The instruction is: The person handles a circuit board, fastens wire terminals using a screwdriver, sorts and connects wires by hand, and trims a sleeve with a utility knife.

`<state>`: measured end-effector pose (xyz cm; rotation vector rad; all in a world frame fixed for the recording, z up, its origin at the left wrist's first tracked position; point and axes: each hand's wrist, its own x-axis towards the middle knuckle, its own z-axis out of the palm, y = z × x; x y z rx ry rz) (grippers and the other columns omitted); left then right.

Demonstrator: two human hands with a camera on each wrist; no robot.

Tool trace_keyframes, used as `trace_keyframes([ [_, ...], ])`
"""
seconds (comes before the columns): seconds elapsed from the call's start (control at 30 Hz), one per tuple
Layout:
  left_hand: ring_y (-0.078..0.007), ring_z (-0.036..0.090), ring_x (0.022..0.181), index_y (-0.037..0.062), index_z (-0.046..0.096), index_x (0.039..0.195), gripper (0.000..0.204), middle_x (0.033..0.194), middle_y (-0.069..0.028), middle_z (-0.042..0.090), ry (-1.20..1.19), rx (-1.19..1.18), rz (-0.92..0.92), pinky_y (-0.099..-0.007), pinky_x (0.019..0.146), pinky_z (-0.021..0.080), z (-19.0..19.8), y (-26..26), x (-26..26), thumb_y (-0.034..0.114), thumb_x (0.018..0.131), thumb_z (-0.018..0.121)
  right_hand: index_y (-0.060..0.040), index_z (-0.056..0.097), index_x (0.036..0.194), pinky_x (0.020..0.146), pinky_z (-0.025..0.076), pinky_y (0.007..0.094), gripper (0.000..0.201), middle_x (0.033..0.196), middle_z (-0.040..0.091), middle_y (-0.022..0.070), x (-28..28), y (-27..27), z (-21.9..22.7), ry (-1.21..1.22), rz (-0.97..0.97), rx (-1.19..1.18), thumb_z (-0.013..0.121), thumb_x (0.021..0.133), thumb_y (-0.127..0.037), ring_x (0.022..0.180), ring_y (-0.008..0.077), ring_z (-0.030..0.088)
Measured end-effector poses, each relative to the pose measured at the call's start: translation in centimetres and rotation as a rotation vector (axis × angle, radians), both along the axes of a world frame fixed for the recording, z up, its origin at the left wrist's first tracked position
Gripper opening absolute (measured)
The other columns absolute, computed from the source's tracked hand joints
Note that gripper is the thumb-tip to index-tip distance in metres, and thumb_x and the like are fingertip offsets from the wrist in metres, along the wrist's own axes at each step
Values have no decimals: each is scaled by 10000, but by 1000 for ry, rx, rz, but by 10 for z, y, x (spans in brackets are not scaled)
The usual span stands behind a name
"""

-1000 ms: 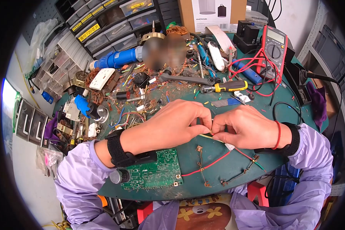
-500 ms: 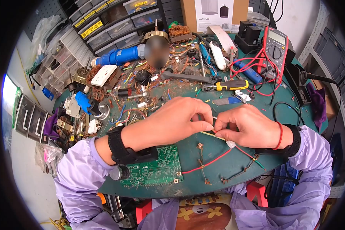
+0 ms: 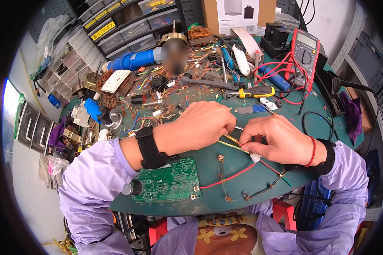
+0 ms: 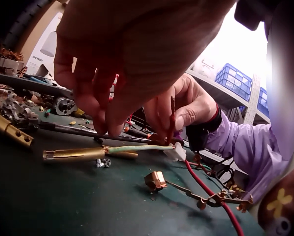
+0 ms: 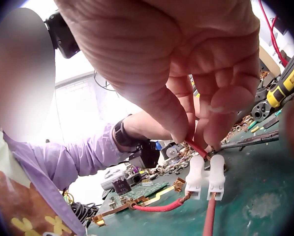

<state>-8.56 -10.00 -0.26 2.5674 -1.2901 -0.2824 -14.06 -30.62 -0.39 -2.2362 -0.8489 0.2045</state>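
My left hand (image 3: 200, 127) has its fingertips together on a thin metal rod (image 4: 132, 138), left of my right hand (image 3: 273, 136). Thumb and finger of my right hand pinch a short red wire (image 5: 197, 148) just above a white two-part connector (image 5: 206, 179). A yellow-green wire (image 4: 132, 148) runs from the connector to a brass piece (image 4: 74, 154) on the table, below my left fingers. Red wires (image 3: 238, 175) leave the connector's near side. Brass contact strips (image 4: 186, 191) lie in front of it. My right hand partly hides the connector's far side in the head view.
The green circuit board (image 3: 168, 182) lies below my left forearm. Beyond my hands are a yellow-black handled tool (image 3: 256, 92), a blue-grey blade (image 3: 252, 109) and a wrench (image 3: 208, 83). A multimeter (image 3: 304, 55) stands at the back right; scraps and wires cover the left.
My left fingers have let go of the wire and moved up and slightly away from my right hand, uncovering the yellow-green wire and brass piece. My right hand has shifted slightly right.
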Motion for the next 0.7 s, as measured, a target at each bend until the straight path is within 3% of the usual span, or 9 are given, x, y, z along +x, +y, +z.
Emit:
trace_keyframes([
  [0.07,-323,644,807,73,680,778,77,802,-109,665,-24,-84,-38,-443,669,495,-3,-2,1,50,717,637,-30,649,833,632,490,359,79,804,651,103,0,-1,-1,-3,1,1,649,761,-63,711,269,636],
  [0.2,-325,647,788,76,685,769,90,772,-113,661,-25,-59,-57,-438,657,494,-4,-5,0,39,708,630,-32,649,829,630,489,363,73,799,649,102,1,-2,-1,1,8,-6,647,763,-65,712,267,636],
  [0.47,-317,623,789,73,654,814,103,794,-87,635,-35,115,-56,-431,660,472,-5,-7,1,57,713,660,-55,660,845,609,487,381,89,755,656,110,4,-4,-7,-30,2,-42,644,770,-99,685,283,639],
  [0.6,-303,631,793,65,643,842,125,796,-83,650,-83,78,-104,-419,674,475,0,-2,2,59,718,661,-69,674,856,596,483,390,95,710,655,111,5,-2,-2,43,-44,-124,642,780,-118,663,287,640],
  [0.7,-290,638,807,55,636,866,146,815,-79,663,16,122,-15,-400,688,477,12,3,3,54,722,663,-73,678,863,591,480,392,98,697,655,111,6,-2,-3,56,-48,-139,642,787,-124,657,284,641],
])
